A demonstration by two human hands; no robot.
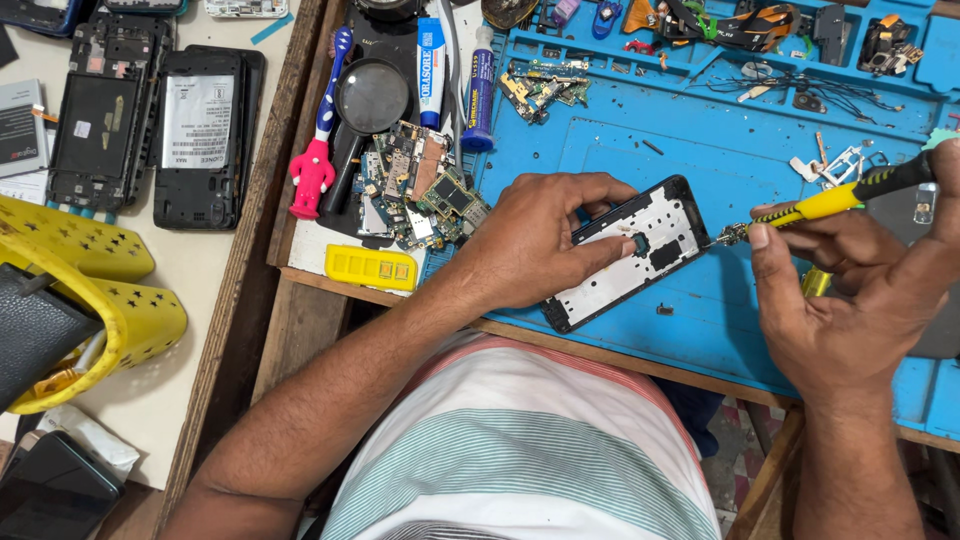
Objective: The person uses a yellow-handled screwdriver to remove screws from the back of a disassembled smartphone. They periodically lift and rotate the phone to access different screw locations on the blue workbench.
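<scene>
Phone frame, black-edged with a white inner plate (628, 255), sits tilted on the blue rubber work mat (700, 150) covering my surface, just ahead of my striped shirt. My left hand (545, 235) is clamped over its near end, thumb and fingers pinning it, with one fingertip pressing a small dark part near the middle of the plate. My right hand (850, 300) is wrapped around a yellow-and-black-handled screwdriver (835, 200), fingers curled tight on the grip, its metal tip just at the frame's right edge.

I'd judge this as the screw-work step: the frame is steadied and the tool is arriving. The next move calls for a precise seat of the tip while my left hand keeps the frame from sliding on the mat.

Off to the left there's a heap of green circuit boards (420, 190), a black magnifying glass (368, 100), a pink-and-blue toothbrush (318, 150), a flat yellow plastic block (372, 267) and a perforated yellow plastic basket (100, 290).
</scene>
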